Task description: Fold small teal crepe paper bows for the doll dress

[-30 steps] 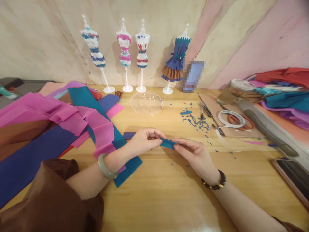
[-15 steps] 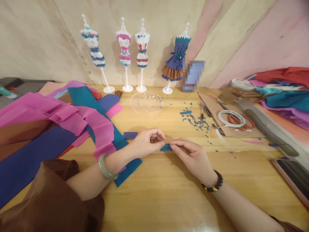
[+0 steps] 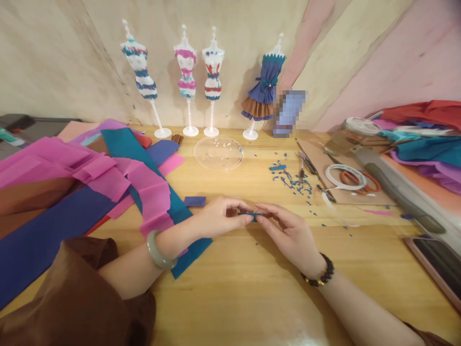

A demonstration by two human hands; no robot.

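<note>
Over the middle of the wooden table, the left hand and the right hand pinched a small teal strip between their fingertips, one hand towards either end. Just beyond the left wrist lay a navy piece; farther off, blue scraps, then a clear round plate, and four dress forms against the wall

Your wooden table bears: left of your grip, a blue piece and teal strip; beyond it, a clear plate, four dress forms; rightward, cut scraps, a phone.
</note>
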